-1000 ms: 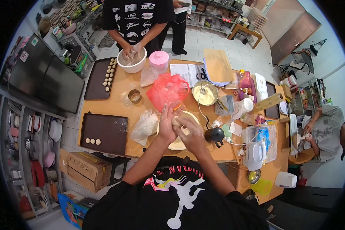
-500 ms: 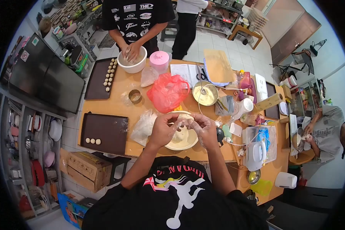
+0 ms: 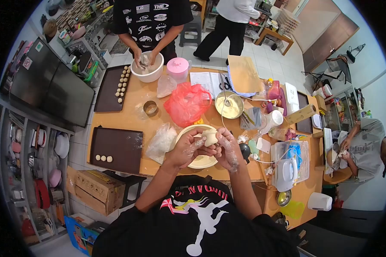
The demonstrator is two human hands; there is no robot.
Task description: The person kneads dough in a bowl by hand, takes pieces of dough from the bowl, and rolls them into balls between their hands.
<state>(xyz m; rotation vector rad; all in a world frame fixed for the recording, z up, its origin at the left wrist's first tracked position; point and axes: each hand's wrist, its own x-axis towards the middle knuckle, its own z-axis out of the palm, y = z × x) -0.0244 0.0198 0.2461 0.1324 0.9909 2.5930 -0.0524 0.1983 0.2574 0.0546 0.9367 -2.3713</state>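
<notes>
A pale piece of dough (image 3: pixel 210 138) is pinched between my two hands, over a cream-coloured bowl (image 3: pixel 201 162). My left hand (image 3: pixel 188 147) grips its left side with fingers closed on it. From the other side my right hand (image 3: pixel 227 149) holds the same piece, fingers curled around it. White flour dusts both hands. Most of the bowl's inside is hidden beneath them. To the left, a dark baking tray (image 3: pixel 117 145) carries a few round dough balls (image 3: pixel 104 158) near its front edge.
A red plastic bag (image 3: pixel 188 103), a metal ring cutter (image 3: pixel 150 108) and a pan of yellowish filling (image 3: pixel 229 105) stand beyond the bowl. Across the table a person works in a white bowl (image 3: pixel 148 73). Another tray (image 3: pixel 107 90) holds several dough balls. A cable runs along the right.
The dough has turned and shows more between my fingers, which have shifted around it. In the background, a person in dark trousers has moved to the right.
</notes>
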